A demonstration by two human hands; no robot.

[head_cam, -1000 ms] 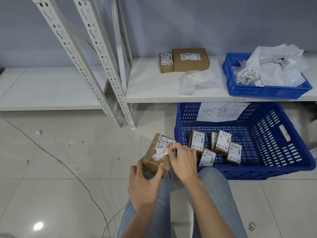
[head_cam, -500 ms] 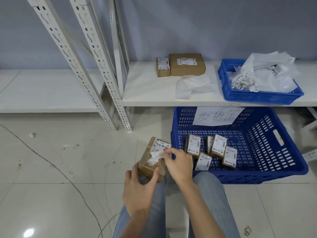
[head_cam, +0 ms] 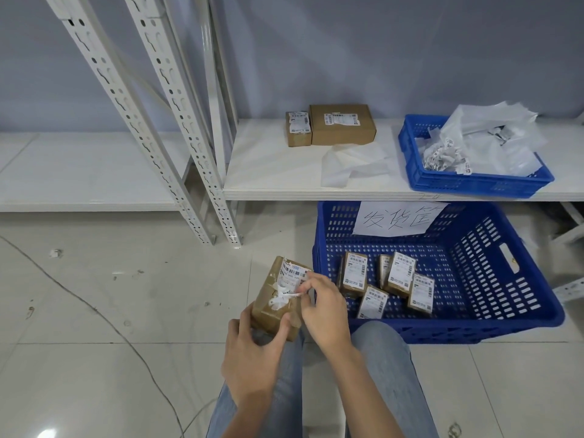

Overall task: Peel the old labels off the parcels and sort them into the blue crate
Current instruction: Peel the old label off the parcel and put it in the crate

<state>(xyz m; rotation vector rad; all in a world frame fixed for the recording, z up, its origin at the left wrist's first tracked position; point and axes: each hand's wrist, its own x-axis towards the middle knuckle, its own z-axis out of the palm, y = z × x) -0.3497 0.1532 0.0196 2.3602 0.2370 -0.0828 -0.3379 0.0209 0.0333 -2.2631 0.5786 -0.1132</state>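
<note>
Left hand [head_cam: 252,355] grips the near end of a small brown cardboard parcel [head_cam: 278,298] held over the knees, thumb across its face. Right hand [head_cam: 325,306] pinches the torn white paper label [head_cam: 284,297] mid-face, half lifted; a barcode strip is stuck above it. Step looks like peeling, not done. Next move likely needs a steady pull to clear the rest. Just right on the floor, large blue perforated plastic crate [head_cam: 505,298] holds five labelled parcels. On the white shelf [head_cam: 278,178] beyond, two more boxes.
</note>
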